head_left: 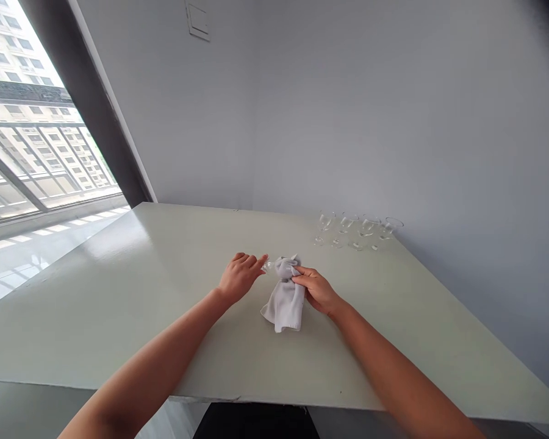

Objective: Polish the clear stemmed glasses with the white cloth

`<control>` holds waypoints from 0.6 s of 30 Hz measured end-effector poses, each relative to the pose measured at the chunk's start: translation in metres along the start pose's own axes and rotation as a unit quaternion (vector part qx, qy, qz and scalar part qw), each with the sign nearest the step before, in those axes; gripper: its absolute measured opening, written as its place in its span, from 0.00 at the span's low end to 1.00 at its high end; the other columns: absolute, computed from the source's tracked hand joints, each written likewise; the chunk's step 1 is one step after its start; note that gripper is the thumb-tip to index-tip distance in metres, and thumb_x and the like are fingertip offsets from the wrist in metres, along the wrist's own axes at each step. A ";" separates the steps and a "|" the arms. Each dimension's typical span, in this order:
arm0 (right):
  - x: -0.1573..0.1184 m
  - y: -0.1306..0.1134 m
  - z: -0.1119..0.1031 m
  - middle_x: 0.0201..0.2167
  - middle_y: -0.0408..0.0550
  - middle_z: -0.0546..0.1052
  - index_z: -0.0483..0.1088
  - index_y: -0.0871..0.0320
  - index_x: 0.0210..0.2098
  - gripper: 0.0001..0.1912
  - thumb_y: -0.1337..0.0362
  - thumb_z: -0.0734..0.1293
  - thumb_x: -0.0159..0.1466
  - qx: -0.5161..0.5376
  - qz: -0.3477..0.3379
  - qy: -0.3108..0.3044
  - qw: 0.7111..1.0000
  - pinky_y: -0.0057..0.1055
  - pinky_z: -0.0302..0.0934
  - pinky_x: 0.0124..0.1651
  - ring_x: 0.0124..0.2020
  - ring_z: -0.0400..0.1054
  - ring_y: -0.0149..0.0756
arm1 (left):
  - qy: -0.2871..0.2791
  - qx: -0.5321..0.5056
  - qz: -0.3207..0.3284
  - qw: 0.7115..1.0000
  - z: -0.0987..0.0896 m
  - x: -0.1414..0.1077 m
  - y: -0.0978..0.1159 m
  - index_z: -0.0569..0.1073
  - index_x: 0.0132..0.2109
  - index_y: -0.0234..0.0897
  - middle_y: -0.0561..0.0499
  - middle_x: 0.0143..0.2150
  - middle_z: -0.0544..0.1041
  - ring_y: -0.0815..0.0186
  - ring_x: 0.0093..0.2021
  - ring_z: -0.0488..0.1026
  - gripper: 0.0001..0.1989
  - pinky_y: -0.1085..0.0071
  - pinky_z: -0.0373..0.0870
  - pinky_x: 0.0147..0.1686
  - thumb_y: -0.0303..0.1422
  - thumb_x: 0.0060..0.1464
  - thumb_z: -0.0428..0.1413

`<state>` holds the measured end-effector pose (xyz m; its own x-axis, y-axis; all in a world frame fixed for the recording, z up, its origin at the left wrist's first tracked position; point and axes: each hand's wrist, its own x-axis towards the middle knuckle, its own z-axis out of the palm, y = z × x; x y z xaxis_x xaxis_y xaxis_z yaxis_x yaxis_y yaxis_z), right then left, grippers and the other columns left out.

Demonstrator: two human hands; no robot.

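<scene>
Over the middle of the table, my left hand (243, 275) grips the clear foot of a glass (268, 266) between thumb and fingers. A light grey cloth (287, 302) is bunched around the other end of that glass, which it mostly hides, and its loose part hangs down toward the table's front edge. My right hand (316, 288) pinches the cloth from the right side, thumb and fingers closed on it. The glass lies sideways between the two hands.
Several clear stemmed glasses (346, 224) stand upright in a group at the back right of the pale table (119, 292), near the wall. A window with a railing is at the left. The table's front edge runs just before my body.
</scene>
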<state>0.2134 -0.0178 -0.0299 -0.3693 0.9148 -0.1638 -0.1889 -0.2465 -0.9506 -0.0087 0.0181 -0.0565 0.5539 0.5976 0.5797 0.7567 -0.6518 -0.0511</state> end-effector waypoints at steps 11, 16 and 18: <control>-0.003 0.021 0.019 0.23 0.40 0.70 0.73 0.58 0.37 0.16 0.65 0.71 0.47 -0.093 -0.038 0.014 0.995 0.25 0.55 0.29 0.25 0.61 0.28 | -0.069 -0.070 0.006 0.995 0.003 -0.006 0.007 0.64 0.53 0.38 0.49 0.29 0.72 0.66 0.32 0.70 0.17 0.66 0.61 0.41 0.38 0.59 0.43; 0.001 0.014 0.020 0.27 0.42 0.72 0.72 0.56 0.33 0.12 0.62 0.71 0.48 0.104 -0.009 0.084 0.991 0.27 0.58 0.29 0.25 0.63 0.29 | 0.004 -0.028 0.004 1.000 -0.010 0.005 0.017 0.61 0.56 0.46 0.47 0.43 0.73 0.63 0.46 0.67 0.18 0.57 0.49 0.54 0.35 0.59 0.44; -0.002 0.008 0.022 0.28 0.43 0.72 0.71 0.56 0.34 0.13 0.61 0.71 0.49 0.152 0.009 0.070 0.986 0.28 0.58 0.29 0.26 0.63 0.30 | 0.008 -0.033 0.017 0.999 -0.014 0.008 0.019 0.63 0.54 0.48 0.49 0.43 0.73 0.64 0.45 0.67 0.17 0.57 0.45 0.56 0.37 0.58 0.44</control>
<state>0.1928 -0.0286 -0.0316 -0.2499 0.9394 -0.2348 -0.4558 -0.3280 -0.8275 0.0052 0.0046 -0.0416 0.5733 0.5667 0.5918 0.7122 -0.7017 -0.0179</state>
